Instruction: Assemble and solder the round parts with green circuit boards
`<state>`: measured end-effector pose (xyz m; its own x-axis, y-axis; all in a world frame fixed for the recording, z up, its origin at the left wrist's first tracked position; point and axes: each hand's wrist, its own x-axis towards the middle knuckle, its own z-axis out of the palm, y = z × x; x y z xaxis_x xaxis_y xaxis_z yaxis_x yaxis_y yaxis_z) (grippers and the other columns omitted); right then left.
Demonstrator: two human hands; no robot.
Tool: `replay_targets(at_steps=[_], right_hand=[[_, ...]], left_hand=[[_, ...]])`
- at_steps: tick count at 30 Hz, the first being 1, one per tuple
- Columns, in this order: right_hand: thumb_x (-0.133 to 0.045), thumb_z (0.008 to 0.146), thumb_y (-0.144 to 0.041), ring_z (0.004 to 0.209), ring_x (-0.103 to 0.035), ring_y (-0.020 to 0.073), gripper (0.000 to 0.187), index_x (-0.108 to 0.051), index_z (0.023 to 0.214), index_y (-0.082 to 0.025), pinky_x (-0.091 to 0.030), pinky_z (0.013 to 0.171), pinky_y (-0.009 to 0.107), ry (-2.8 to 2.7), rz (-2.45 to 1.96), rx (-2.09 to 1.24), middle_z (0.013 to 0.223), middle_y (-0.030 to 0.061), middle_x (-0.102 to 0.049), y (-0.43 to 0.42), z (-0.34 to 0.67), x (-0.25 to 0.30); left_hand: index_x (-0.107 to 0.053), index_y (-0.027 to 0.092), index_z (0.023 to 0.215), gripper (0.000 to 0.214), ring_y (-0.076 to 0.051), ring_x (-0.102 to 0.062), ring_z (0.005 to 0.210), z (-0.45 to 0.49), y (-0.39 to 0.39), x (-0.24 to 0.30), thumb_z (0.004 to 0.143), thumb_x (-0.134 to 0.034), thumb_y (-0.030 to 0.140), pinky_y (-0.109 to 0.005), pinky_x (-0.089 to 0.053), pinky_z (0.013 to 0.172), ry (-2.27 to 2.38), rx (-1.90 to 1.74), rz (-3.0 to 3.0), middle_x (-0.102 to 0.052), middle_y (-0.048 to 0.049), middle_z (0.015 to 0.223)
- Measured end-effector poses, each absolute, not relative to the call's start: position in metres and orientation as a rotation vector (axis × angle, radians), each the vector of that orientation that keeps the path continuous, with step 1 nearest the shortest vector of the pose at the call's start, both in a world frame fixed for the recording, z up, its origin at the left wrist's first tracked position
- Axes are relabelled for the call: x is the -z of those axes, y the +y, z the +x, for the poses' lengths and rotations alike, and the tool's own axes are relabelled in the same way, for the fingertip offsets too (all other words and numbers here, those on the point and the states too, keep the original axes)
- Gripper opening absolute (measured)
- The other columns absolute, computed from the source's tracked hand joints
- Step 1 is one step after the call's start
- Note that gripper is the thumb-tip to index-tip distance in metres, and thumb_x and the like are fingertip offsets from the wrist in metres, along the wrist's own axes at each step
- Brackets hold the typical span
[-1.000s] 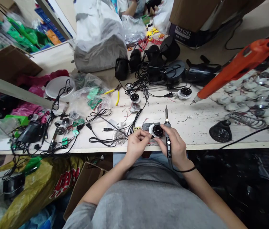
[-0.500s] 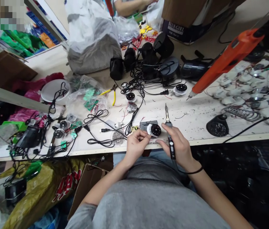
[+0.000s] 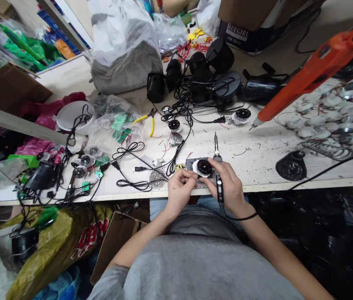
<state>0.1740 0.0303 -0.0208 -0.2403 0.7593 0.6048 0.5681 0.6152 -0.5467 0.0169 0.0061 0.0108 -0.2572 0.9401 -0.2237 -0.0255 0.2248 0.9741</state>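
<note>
A small white round part with a black slotted disc on top, like a little motor [image 3: 204, 167], is between my hands near the bench's front edge. My left hand [image 3: 179, 189] is closed in a pinch at its left side; what lies between the fingertips is too small to make out. The soldering iron [image 3: 219, 187] sits in my right hand [image 3: 231, 187], its metal tip pointing away from me. Thumb and forefinger of that same hand touch the motor's right side. Partly hidden behind the motor is a grey block [image 3: 190, 162].
Yellow-handled pliers [image 3: 152, 123], black power cords [image 3: 131, 183] and a round dish of metal wool [image 3: 156, 178] lie leftward. An orange electric screwdriver [image 3: 307, 79] hangs at right, near a black stand [image 3: 291, 165] with a coil. Many white motors [image 3: 329, 104] are heaped at far right.
My right hand has moved left with the soldering iron, and its thumb and forefinger have closed onto the motor. My left hand keeps its pinch. The view has shifted slightly.
</note>
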Motion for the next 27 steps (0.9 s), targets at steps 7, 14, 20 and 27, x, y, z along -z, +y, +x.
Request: replay_targets(at_steps=[7,14,20,27], right_hand=[[-0.062,0.096,-0.028,0.095,-0.066,0.025,0.054,-0.046,0.148,-0.019,-0.06,0.083,0.039,-1.967,-1.054,-0.245,0.108,0.0133,-0.066,0.029,0.173,0.022],[-0.067,0.094,-0.027,0.095,-0.066,0.0249,0.055,-0.05,0.145,-0.019,-0.06,0.083,0.039,-1.959,-1.06,-0.233,0.107,0.0128,-0.068,0.028,0.186,0.008],[-0.058,0.098,-0.026,0.082,-0.066,0.0201,0.041,-0.061,0.139,-0.027,-0.059,0.073,0.035,-1.745,-1.052,-0.591,0.097,0.0065,-0.069,0.005,0.221,-0.033],[-0.054,0.1,-0.026,0.064,-0.065,0.0141,0.029,-0.076,0.118,-0.029,-0.054,0.053,0.025,-1.606,-1.009,-0.967,0.086,0.0029,-0.074,-0.022,0.234,-0.043]], left_hand=[[-0.058,0.017,0.063,0.028,-0.013,-0.066,0.068,0.018,0.008,-0.007,0.072,-0.076,0.036,-0.026,-0.056,0.067,1.496,-1.248,0.876,-0.068,-0.0028,0.075],[-0.056,0.017,0.065,0.029,-0.01,-0.065,0.058,0.019,0.008,-0.005,0.07,-0.076,0.037,-0.026,-0.058,0.063,1.521,-1.236,0.795,-0.068,-0.0027,0.08],[-0.053,0.017,0.065,0.031,-0.011,-0.065,0.058,0.02,0.008,-0.003,0.07,-0.076,0.038,-0.026,-0.057,0.061,1.5,-1.237,0.772,-0.067,-0.002,0.077],[-0.054,0.017,0.063,0.027,-0.01,-0.063,0.06,0.02,0.008,-0.002,0.068,-0.075,0.035,-0.025,-0.055,0.063,1.519,-1.247,0.788,-0.068,-0.0031,0.079]])
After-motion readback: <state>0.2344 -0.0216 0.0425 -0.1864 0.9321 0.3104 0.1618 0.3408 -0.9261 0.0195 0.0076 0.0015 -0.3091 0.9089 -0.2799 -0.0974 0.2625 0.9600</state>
